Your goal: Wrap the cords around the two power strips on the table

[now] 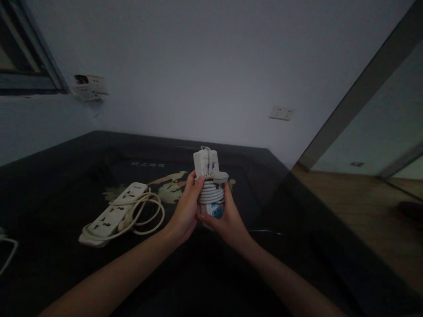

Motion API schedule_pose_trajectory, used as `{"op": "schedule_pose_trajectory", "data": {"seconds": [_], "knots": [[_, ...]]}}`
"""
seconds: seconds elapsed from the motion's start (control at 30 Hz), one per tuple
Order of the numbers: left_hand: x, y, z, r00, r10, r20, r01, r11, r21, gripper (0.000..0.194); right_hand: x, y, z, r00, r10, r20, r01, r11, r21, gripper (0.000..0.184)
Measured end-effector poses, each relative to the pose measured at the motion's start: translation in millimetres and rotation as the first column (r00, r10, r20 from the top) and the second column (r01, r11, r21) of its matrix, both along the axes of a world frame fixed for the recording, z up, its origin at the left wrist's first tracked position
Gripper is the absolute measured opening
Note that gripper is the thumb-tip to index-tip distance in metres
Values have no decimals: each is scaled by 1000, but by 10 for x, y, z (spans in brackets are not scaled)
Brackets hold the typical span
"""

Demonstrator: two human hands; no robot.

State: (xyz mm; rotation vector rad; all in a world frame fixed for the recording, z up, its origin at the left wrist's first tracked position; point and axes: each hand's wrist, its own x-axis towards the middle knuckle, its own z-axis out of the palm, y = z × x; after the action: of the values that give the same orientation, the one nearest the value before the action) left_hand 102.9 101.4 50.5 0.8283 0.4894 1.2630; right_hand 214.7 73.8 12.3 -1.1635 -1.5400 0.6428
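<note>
Between my two hands is a white power strip (205,163), held up over the dark table with its far end tilted away. Its grey-white cord (212,192) is wound in several turns around the middle, and the plug (220,177) sits at the top of the coil. Blue parts show on its lower section. My left hand (187,207) wraps the left side, thumb against the cord. From the right, my right hand (228,220) grips the lower part, its thumb across the front. A second white power strip (112,215) lies to the left, its cord looped loosely over it.
The glossy black table (264,198) has a floral and bird picture (170,189) on its top. A white cable (9,246) lies at the left edge. Wall sockets (282,113) are on the wall behind, and a wooden floor (357,198) shows at right.
</note>
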Motion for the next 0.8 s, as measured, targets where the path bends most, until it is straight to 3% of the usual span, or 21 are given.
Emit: {"op": "schedule_pose_trajectory", "data": {"seconds": [0.17,0.27,0.37,0.5,0.63,0.8], "knots": [[86,-21,-156,968,-184,-173,183,983,-23,36,273,-97,-158,986,-139,88,137,990,25,85],[87,-13,-195,900,-272,-340,273,961,-45,51,607,-94,-276,959,-249,137,243,968,60,78],[84,5,-243,835,-277,-476,295,955,-38,66,1017,-35,-401,904,-379,196,379,924,39,77],[117,62,-392,766,-325,-555,362,931,-46,59,1549,39,-554,798,-515,314,555,830,-51,78],[154,86,-505,721,-370,-586,414,908,-63,58,1856,68,-670,704,-519,485,639,760,-115,75],[138,50,-478,668,-408,-622,465,882,-79,49,1916,100,-772,635,-529,563,677,732,-75,72]]}}
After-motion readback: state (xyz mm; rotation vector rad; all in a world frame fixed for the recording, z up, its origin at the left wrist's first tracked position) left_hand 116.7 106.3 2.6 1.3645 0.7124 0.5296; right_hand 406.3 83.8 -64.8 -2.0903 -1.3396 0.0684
